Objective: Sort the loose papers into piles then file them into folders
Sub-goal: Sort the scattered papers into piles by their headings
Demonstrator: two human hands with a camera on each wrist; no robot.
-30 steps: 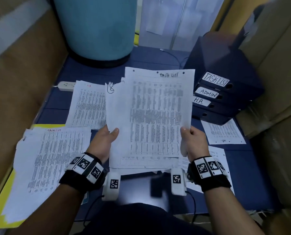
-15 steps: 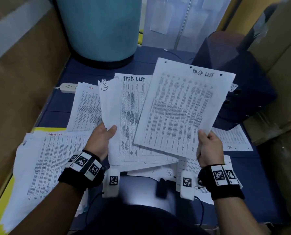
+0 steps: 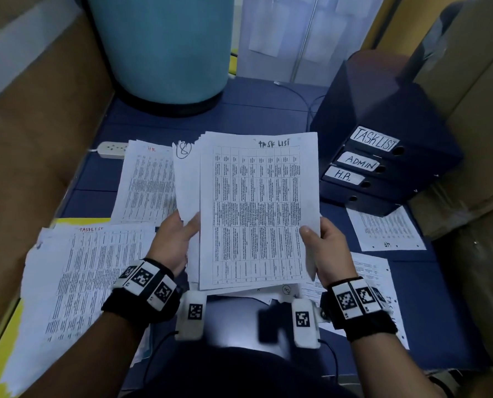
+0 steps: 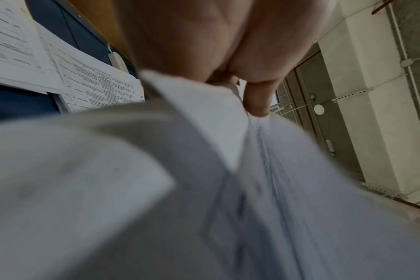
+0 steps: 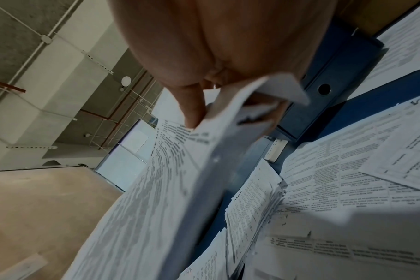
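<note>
Two hands hold one stack of papers (image 3: 256, 208) above the blue counter (image 3: 254, 110).
The left hand (image 3: 173, 242) grips the stack's left edge, thumb on top; the right hand (image 3: 325, 248) pinches its right edge, thumb on the front sheet marked "TASK LIST". Other piles lie on the counter: the task list pile (image 3: 87, 282) to the left, the HR pile (image 3: 147, 185) behind it. The folders (image 3: 383, 168), labelled TASKLIST, ADMIN and H.R., are stacked at the right.
</note>
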